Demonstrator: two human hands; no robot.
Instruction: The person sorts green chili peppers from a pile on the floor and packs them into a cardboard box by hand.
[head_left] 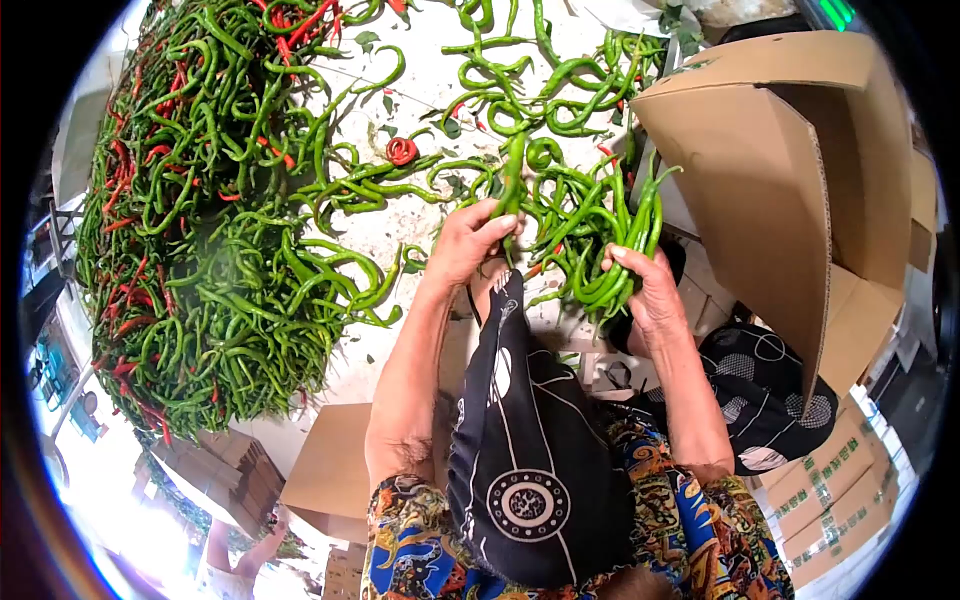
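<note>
Head view shows a pale table with a large heap of peppers at left and an open cardboard box at right. Both forearms reach forward; the left hand pinches a green pepper upright, the right hand's fingers curled round a bunch of green peppers near the box.

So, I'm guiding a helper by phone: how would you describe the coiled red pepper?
Start at the big pepper heap on the picture's left side. Move right onto the white surface, up and left of the left hand. The red pepper is wound into a tight spiral, unlike the long green peppers near it.
</note>
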